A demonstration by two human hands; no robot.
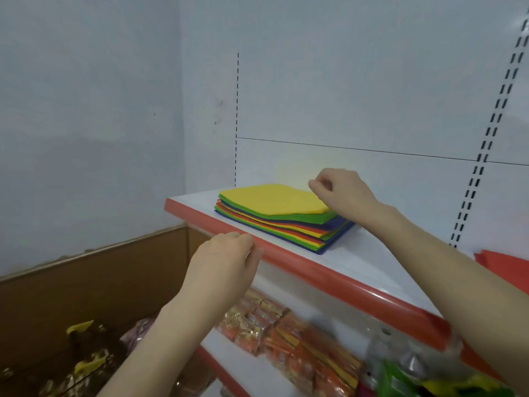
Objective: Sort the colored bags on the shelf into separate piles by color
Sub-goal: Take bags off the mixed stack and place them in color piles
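A mixed stack of flat bags [282, 222] lies on the white shelf [372, 265] with its red front edge. The top bag is yellow [272, 199]; green, blue, red and yellow layers show beneath it. My right hand [340, 190] is at the stack's far right corner, fingers curled above the yellow bag's edge; I cannot tell whether it pinches the bag. My left hand [226, 259] rests on the shelf's red front edge, fingers curled over it. A red bag [503, 262] lies apart at the right end of the shelf.
The white back panel [357, 96] with slotted uprights rises behind the shelf. Packaged snacks [286, 333] fill the lower shelf below my arms. A brown wooden counter [86, 276] with cluttered goods stands at the lower left.
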